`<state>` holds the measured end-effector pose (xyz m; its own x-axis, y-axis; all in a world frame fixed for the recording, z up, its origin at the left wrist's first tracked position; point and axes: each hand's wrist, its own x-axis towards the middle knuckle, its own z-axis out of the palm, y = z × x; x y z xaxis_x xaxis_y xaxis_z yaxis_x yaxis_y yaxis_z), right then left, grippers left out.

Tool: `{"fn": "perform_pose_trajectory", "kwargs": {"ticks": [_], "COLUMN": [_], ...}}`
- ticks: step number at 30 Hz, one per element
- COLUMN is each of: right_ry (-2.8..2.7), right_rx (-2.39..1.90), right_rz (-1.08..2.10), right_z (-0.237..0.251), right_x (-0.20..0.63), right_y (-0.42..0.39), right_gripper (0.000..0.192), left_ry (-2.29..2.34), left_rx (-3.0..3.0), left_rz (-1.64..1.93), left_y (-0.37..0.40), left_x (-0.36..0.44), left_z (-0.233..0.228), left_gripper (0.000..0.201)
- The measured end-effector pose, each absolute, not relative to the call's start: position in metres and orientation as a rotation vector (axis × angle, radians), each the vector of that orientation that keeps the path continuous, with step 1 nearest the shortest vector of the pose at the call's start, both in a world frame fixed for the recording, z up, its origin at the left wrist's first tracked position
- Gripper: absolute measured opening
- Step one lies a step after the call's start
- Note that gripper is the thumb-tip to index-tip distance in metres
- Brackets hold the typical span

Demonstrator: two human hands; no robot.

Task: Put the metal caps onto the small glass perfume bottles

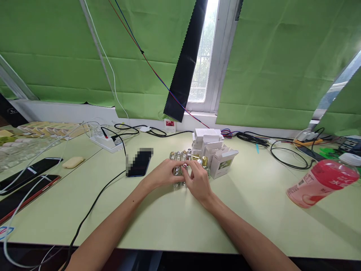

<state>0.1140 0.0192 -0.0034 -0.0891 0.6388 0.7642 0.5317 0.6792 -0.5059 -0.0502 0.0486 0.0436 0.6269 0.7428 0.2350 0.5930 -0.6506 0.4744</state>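
Several small glass bottles (177, 171) with silver and gold caps stand grouped at the middle of the table. My left hand (165, 172) curves around them from the left, its fingers closed in a pinch at a silver-capped bottle (184, 165). From the right, my right hand (199, 182) pinches at the same cap with thumb and index finger. The fingers partly hide this bottle's body. Beside my right hand are gold-capped bottles (205, 161). Small white cardboard boxes (225, 162), some with open flaps, stand just behind and to the right.
A dark phone (140, 162) lies left of the bottles, with a black cable nearby. Farther left are more phones (31, 169), a yellowish case (73, 162) and a white power strip (107, 143). A pink drink bottle (321, 182) stands at right; cables (251, 138) run along the wall.
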Motion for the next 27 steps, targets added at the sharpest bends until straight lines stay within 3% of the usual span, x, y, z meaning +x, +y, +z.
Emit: {"fn": "perform_pose_trajectory", "kwargs": {"ticks": [27], "right_ry": [-1.721], "right_rx": [-1.048], "right_rz": [0.153], "right_z": [0.0015], "right_x": [0.1118], "right_y": [0.0177], "right_gripper": [0.012], "left_ry": [1.067], "left_rx": [2.49], "left_rz": [0.584], "left_y": [0.047], "left_x": [-0.0493], "left_z": [0.0456], "left_gripper": [0.024]}}
